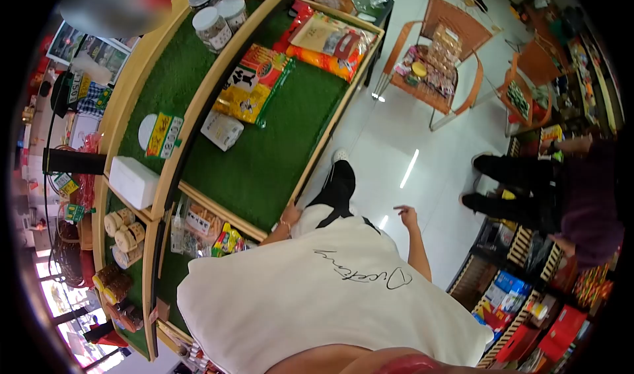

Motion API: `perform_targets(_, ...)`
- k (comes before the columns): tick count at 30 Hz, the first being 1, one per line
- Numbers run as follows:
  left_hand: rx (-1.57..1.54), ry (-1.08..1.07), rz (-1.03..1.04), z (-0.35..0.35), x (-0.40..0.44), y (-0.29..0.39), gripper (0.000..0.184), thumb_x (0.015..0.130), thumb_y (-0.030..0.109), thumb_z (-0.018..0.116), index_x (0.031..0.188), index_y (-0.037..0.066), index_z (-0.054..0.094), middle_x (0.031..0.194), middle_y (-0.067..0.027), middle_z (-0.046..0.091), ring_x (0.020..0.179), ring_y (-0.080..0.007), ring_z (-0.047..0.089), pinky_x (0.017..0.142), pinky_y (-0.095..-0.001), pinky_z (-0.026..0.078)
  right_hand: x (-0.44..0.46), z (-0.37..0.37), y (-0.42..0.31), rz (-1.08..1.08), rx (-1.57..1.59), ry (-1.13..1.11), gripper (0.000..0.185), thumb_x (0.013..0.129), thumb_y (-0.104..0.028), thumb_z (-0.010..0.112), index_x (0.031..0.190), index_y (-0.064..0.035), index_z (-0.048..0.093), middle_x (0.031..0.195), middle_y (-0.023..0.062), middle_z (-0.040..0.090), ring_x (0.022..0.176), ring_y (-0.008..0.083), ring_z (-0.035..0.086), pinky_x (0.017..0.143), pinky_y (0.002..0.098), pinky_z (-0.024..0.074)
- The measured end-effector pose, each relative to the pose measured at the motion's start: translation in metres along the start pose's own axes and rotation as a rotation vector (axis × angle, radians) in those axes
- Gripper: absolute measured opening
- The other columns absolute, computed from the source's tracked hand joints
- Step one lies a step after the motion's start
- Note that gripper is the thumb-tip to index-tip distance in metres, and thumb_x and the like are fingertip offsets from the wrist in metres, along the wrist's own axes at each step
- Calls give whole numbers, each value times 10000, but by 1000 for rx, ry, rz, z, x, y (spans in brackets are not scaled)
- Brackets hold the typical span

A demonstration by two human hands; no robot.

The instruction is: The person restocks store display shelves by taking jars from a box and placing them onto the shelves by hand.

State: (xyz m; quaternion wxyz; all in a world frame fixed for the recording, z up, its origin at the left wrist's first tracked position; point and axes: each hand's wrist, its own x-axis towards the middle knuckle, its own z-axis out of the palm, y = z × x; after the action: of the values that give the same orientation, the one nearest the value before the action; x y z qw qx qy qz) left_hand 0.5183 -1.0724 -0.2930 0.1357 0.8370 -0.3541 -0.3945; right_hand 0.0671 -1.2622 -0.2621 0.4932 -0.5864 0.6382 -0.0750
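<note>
My left hand [289, 215] is at the wooden edge of a green-lined display shelf [284, 143], low beside my leg; its fingers are too small to make out. On the other side of my body, my right hand [407, 216] hangs over the floor with a finger stretched out and nothing in it. On the green shelf lie a yellow and red bag [254, 86], a white packet [222, 131] and an orange and red package [332, 45].
Lidded jars [212, 29] and a white box [133, 182] stand on the upper shelf. A wooden chair [467, 24] holds packaged goods. At the right, another person in dark trousers [518, 176] stands by shelves of packets [505, 295].
</note>
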Motion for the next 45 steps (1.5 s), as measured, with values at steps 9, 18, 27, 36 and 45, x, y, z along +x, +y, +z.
perform_targets(9, 163, -267, -167, -3, 97, 57, 457, 832, 254, 585, 1217, 9, 547, 1127, -276, 604, 1012, -409, 596, 866, -447, 484, 118, -45, -71, 119, -427, -170, 300, 741, -52, 578, 897, -234, 757, 832, 153, 695, 795, 293, 672, 747, 355, 533)
perform_targets(18, -227, -17, -183, -103, 213, 166, 378, 880, 305, 525, 1077, 8, 650, 1096, -202, 649, 962, -386, 625, 816, -430, 489, 333, -102, -295, -335, -416, 174, 311, 781, 17, 466, 866, -157, 710, 775, 189, 623, 727, 351, 604, 645, 445, 458)
perform_targets(27, -851, 278, -369, -109, 250, 208, 378, 897, 297, 547, 1108, -6, 630, 980, -100, 683, 846, -200, 640, 762, -328, 500, 406, -32, -499, -1082, -183, 4, 273, 664, 80, 528, 820, -92, 673, 830, 116, 564, 836, 329, 510, 747, 429, 420)
perform_targets(36, -1209, 294, -758, 26, 207, 200, 360, 893, 334, 528, 1021, 26, 663, 879, -123, 701, 735, -209, 665, 590, -366, 494, 393, -35, -819, -1673, 182, -310, 397, 777, -66, 672, 1149, -32, 537, 1138, 177, 542, 1128, 361, 483, 968, 425, 398)
perform_targets(45, -883, 1112, -364, -171, 243, 440, 316, 912, 175, 579, 1212, 76, 571, 981, -134, 667, 882, -180, 632, 780, -312, 503, 420, 31, -885, -1656, 253, -574, 1007, 497, -169, 913, 1345, -41, 387, 1262, 143, 517, 1157, 283, 512, 1002, 394, 420)
